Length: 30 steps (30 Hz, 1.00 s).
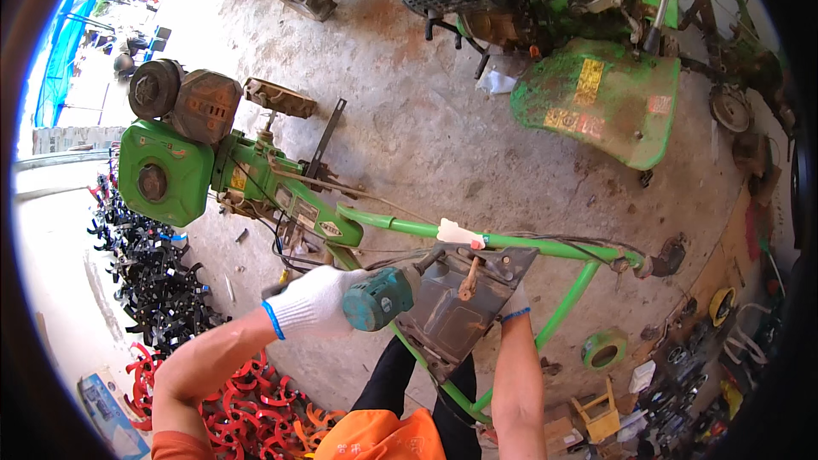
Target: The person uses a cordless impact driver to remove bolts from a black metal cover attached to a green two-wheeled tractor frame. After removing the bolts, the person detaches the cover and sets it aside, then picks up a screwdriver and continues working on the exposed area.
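**Beware a slipping driver at the dark panel**

Grasping a teal power driver in the left grip, at the panel's left edge, nose aimed toward its upper edge. Cannot see the bit's tip, so cannot tell whether seated. Could skid or strip a fastener through a slanted hold or too light a push, then scrape toward the rusty lever on the panel's face.

At the panel's right edge, right grip with fingers hidden behind: cannot tell whether clenched or merely braced. Could let the panel twist under the driver's torque through weak bracing, or get pinched by a sudden kick.

Could also snag the cables along the green handlebar, just above the panel and off to its right, through a careless swing. Could lose any dropped fastener among the red curved blades, below and left of the panel.
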Available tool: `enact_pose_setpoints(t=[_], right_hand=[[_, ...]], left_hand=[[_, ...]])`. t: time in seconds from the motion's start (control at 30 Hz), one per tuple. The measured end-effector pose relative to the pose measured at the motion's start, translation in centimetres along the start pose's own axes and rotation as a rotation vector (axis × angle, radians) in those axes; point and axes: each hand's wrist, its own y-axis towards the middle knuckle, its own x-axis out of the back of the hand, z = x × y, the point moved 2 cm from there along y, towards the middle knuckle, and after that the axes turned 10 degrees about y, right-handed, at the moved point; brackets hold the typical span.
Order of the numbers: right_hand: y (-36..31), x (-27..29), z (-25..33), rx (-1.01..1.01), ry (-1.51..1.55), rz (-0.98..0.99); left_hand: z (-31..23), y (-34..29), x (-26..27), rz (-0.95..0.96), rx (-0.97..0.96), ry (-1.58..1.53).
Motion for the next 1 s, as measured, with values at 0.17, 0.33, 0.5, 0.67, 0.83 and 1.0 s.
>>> enact_pose_setpoints(t=[0.17,0.33,0.5,0.67,0.83,1.0], right_hand=[[1.6,-0.5,-0.7,-0.018,-0.017,-0.044],[1.7,-0.5,-0.9,-0.031,-0.008,-0.065],[1.4,0.1,-1.0,-0.048,0.012,-0.073],[1.0,0.5,-1.3,-0.061,0.017,-0.073],[0.9,0.4,-1.6,-0.072,0.018,-0.074],[1.3,0.1,-1.7,-0.079,0.000,-0.080]], left_hand=[[-1.2,0.9,2.5,0.072,-0.038,0.184],[-0.7,1.8,1.8,0.106,0.015,0.196],[-1.2,1.7,1.5,0.153,0.026,0.356],[-3.4,2.2,4.2,0.155,-0.038,0.410],[-4.0,3.3,5.2,0.205,-0.070,0.523],[-3.0,3.3,4.7,0.195,-0.046,0.477]])
